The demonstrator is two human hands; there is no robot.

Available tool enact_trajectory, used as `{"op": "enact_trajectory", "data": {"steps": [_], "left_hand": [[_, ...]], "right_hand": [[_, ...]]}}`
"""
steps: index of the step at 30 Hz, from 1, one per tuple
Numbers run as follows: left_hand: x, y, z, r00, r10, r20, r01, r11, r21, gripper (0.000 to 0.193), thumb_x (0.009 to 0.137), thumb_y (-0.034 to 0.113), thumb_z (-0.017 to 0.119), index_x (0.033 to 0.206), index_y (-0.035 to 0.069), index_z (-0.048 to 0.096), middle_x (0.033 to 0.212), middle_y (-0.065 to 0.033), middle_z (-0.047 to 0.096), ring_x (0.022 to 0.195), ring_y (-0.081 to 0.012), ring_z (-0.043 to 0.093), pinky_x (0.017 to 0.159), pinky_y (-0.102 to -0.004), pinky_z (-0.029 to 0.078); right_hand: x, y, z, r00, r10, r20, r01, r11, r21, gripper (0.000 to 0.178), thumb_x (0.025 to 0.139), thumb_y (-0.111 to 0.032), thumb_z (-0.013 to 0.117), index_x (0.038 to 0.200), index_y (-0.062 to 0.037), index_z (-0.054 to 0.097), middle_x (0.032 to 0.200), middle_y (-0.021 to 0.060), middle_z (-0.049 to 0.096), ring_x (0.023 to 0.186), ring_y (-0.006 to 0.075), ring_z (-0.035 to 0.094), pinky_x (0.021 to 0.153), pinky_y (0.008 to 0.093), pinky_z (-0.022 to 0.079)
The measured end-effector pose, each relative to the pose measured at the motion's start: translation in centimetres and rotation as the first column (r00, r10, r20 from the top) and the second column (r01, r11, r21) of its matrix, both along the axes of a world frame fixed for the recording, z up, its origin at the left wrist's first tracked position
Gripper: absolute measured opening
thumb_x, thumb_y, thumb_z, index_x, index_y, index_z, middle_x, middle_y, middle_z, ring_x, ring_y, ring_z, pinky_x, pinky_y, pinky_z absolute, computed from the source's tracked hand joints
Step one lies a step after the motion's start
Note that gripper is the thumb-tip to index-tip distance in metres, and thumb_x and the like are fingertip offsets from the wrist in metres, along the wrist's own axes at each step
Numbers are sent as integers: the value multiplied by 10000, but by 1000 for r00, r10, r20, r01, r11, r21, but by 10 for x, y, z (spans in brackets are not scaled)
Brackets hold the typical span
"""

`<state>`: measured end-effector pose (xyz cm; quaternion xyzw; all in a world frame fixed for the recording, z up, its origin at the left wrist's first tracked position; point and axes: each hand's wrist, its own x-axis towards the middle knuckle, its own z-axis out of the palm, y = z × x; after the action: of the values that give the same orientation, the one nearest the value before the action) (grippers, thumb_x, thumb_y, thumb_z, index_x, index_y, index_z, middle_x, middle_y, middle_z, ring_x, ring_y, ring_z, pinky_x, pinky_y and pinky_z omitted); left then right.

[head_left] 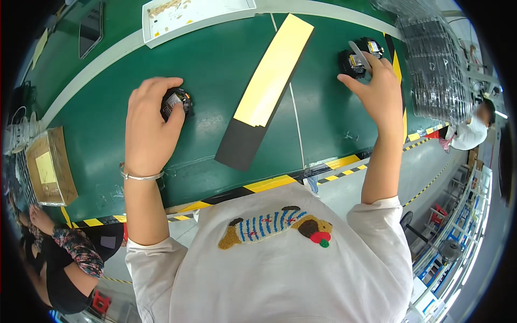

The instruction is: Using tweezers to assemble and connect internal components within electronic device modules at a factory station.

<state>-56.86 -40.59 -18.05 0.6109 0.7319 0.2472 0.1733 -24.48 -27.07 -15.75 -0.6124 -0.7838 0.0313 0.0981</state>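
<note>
My left hand (151, 124) is closed around a small round black electronic part (176, 102) with a pale label and exposed innards, thumb on its near side. To the far right, my right hand (379, 91) has its thumb and fingers around another black part (351, 63). A flat grey disc-like edge (360, 55) stands tilted there, against my fingers. Just beyond it sits a similar black part (372, 46) with a yellow-and-white label. Between my hands lies a long dark strip (239, 144), largely covered by pale yellow paper (274, 70).
A white tray (202, 20) with scraps stands at the far edge. Plastic-wrapped stacked trays (433, 67) are at right. A cardboard box (64, 167) sits at left, near a co-worker's arm (78, 250). Striped tape (269, 184) edges the green table (210, 129).
</note>
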Motion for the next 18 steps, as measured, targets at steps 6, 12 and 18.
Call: {"op": "enact_trajectory", "data": {"steps": [6, 12, 18], "left_hand": [[25, 9, 4, 997, -28, -67, 46, 957, 286, 379, 756, 34, 578, 1133, 73, 584, 1246, -159, 496, 1125, -339, 465, 973, -390, 361], [54, 0, 8, 863, -155, 481, 11, 957, 290, 370, 756, 2, 588, 1121, 64, 595, 1164, -111, 574, 1028, -247, 555, 850, -323, 446], [67, -8, 10, -67, -81, 994, 121, 989, 88, 531, 867, 4, 537, 1355, 14, 328, 1232, -135, 499, 1059, -190, 554, 905, -320, 444]], "right_hand": [[1, 8, -3, 999, -25, -40, 25, 1000, 2, 554, 648, -234, 785, 1105, 4, 582, 1056, 190, 588, 940, 332, 601, 811, 396, 491], [-11, 5, 0, 991, 37, -127, -32, 998, 48, 511, 620, -215, 800, 1038, -1, 598, 962, 165, 602, 884, 325, 597, 763, 400, 485], [-100, -54, 22, 783, 412, -466, -475, 880, -21, 534, 543, -161, 822, 1018, -39, 609, 829, 84, 560, 781, 237, 608, 678, 321, 509]]}}
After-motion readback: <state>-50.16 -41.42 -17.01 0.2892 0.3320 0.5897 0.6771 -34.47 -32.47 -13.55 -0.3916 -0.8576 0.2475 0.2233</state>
